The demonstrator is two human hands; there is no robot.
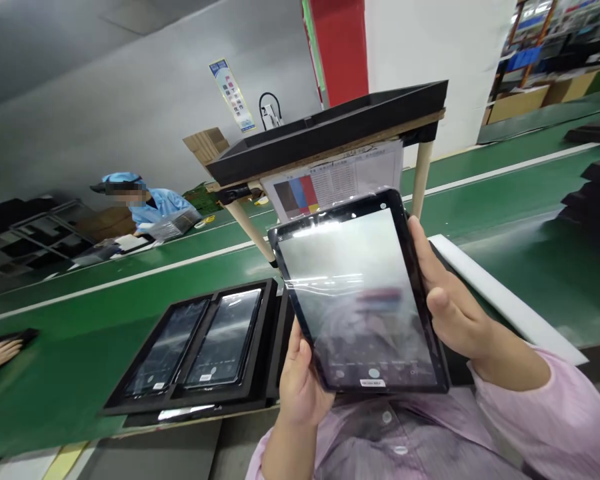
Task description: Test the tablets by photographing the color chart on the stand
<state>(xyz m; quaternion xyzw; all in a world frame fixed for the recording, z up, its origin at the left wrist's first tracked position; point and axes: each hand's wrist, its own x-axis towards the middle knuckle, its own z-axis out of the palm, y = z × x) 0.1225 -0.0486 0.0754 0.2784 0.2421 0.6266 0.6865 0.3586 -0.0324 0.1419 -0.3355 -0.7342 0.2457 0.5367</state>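
Between both hands I hold up a tablet [360, 287] with a black frame, tilted, its lit screen facing me. A blurred camera-like picture fills the screen, and a small white label sits at the bottom edge. My left hand [303, 380] grips the lower left edge, thumb at the front. On the right edge, my right hand [450, 300] supports the tablet with its fingers behind and the thumb raised. To the left lies a black foam tray [270, 333] holding two more tablets, a left one [170, 347] and a right one [225, 340], both with lit screens.
A raised stand [330, 147] with a black tray top and a printed sheet rises behind the tablet. The green conveyor [80, 293] runs across. White foam strip [505, 293] lies at right, near stacked black trays [595, 200]. A co-worker [150, 200] sits beyond; another person's hand [3, 353] is far left.
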